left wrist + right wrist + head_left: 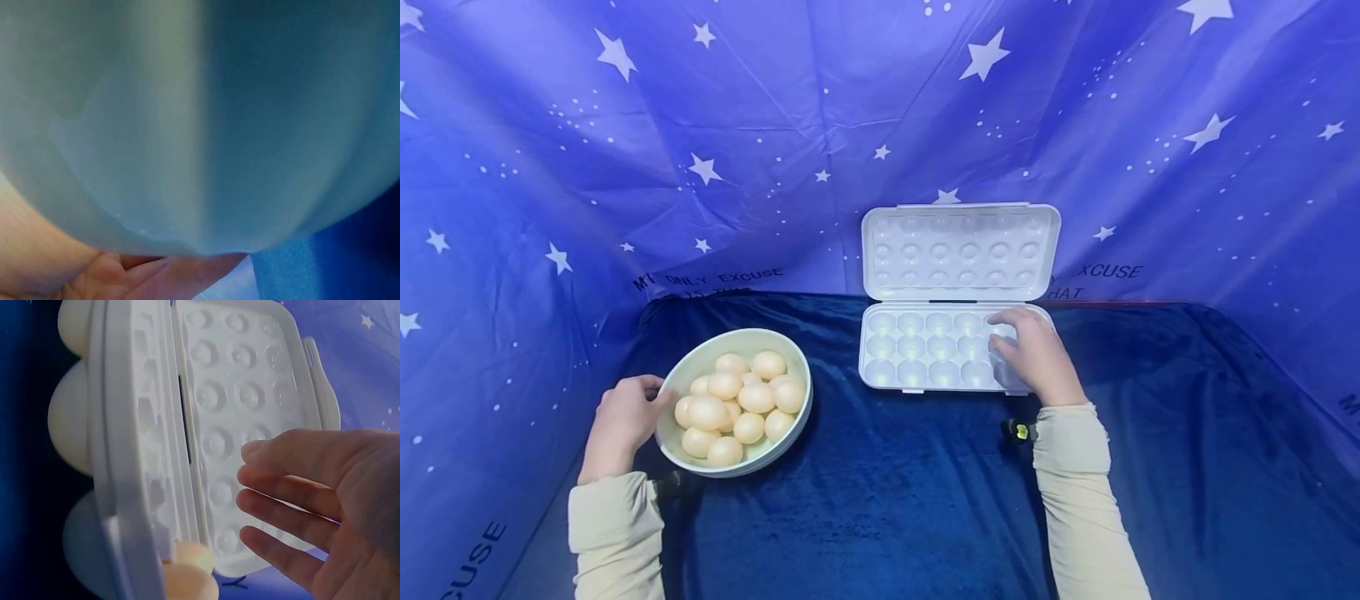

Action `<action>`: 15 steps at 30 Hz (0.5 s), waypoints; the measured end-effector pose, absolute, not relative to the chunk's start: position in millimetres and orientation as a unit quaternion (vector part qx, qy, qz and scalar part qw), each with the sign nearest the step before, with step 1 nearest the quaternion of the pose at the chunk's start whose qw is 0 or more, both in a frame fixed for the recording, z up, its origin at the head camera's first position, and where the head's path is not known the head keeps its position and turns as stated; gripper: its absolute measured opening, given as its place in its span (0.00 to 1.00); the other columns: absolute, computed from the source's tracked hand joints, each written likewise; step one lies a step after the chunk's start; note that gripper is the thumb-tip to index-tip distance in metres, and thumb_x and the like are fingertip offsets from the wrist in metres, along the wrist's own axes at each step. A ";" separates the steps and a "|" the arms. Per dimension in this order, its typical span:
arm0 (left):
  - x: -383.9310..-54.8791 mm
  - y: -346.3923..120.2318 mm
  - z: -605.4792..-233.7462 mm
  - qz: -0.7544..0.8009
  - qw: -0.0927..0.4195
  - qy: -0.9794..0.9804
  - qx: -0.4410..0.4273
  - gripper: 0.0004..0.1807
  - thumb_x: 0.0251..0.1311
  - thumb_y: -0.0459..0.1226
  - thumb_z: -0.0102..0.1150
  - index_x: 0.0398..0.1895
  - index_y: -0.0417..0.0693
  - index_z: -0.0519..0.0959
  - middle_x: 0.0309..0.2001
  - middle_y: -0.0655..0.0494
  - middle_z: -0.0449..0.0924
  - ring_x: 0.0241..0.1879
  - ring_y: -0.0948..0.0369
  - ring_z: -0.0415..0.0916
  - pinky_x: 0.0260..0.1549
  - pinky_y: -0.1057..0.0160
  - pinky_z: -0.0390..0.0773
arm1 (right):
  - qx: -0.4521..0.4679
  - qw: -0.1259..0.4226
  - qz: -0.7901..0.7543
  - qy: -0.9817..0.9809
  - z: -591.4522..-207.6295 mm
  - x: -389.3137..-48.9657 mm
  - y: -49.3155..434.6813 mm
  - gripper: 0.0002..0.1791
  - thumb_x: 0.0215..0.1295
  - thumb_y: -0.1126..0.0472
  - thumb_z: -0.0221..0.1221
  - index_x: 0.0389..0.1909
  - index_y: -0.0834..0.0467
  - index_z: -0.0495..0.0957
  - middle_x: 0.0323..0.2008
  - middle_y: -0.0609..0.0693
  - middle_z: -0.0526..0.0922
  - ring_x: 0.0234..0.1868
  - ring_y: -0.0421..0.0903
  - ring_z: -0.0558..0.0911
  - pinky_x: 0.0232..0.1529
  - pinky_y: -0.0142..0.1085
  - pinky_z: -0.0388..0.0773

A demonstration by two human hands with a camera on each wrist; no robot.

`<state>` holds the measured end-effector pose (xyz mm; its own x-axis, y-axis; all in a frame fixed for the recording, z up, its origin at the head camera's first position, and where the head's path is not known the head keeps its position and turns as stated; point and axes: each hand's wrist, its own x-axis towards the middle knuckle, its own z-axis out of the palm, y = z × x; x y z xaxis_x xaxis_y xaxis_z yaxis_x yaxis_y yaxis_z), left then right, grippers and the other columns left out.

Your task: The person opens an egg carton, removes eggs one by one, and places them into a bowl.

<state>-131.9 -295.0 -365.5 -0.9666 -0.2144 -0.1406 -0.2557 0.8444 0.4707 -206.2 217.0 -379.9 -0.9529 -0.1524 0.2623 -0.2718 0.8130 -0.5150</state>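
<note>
A pale bowl (807, 400) full of cream-coloured eggs (725, 451) stands on the left. My left hand (623, 421) grips its left side, thumb at the rim; in the left wrist view the bowl's outer wall hides much of that hand (134, 275). To the right lies a white plastic egg carton (912, 390), its lid (961, 287) raised. Over the carton's right end is my right hand (1036, 350), holding nothing. The right wrist view shows its fingers apart and extended, in front of the dimpled lid. Below them, two eggs (190, 581) sit in the carton's end cups.
Dark blue cloth (865, 517) covers the table, loosely wrinkled. A blue curtain (820, 100) with white stars rises close behind the carton lid and continues round both sides. Bare cloth lies between the bowl and the carton.
</note>
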 end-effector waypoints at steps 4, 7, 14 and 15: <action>-131.6 -295.6 -365.9 0.250 0.038 0.960 -0.118 0.22 0.69 0.39 0.52 0.53 0.25 0.76 0.49 0.27 0.80 0.44 0.37 0.81 0.43 0.41 0.79 | 0.097 0.105 0.282 -0.949 -381.4 -206.6 225.1 0.14 0.63 0.69 0.59 0.48 0.69 0.81 0.54 0.67 0.80 0.59 0.65 0.76 0.62 0.58 0.68; -131.5 -295.6 -365.7 0.252 0.039 0.960 -0.117 0.22 0.69 0.39 0.53 0.53 0.25 0.76 0.49 0.27 0.80 0.44 0.37 0.81 0.43 0.40 0.78 | 0.075 0.090 0.282 -0.952 -383.3 -205.8 230.9 0.14 0.65 0.68 0.59 0.49 0.68 0.81 0.55 0.67 0.80 0.54 0.65 0.78 0.59 0.59 0.71; -131.4 -295.0 -365.3 0.256 0.043 0.958 -0.118 0.22 0.70 0.39 0.52 0.54 0.25 0.75 0.50 0.26 0.78 0.45 0.36 0.80 0.45 0.38 0.78 | 0.039 0.063 0.280 -0.957 -390.8 -206.2 244.1 0.15 0.65 0.69 0.57 0.52 0.68 0.80 0.50 0.69 0.81 0.47 0.64 0.79 0.53 0.59 0.72; -131.4 -295.2 -365.3 0.256 0.044 0.958 -0.119 0.22 0.70 0.39 0.52 0.54 0.25 0.75 0.50 0.26 0.78 0.45 0.36 0.80 0.45 0.38 0.78 | 0.035 0.059 0.277 -0.959 -392.2 -206.6 245.5 0.16 0.64 0.69 0.56 0.52 0.68 0.80 0.50 0.69 0.81 0.46 0.63 0.79 0.52 0.59 0.72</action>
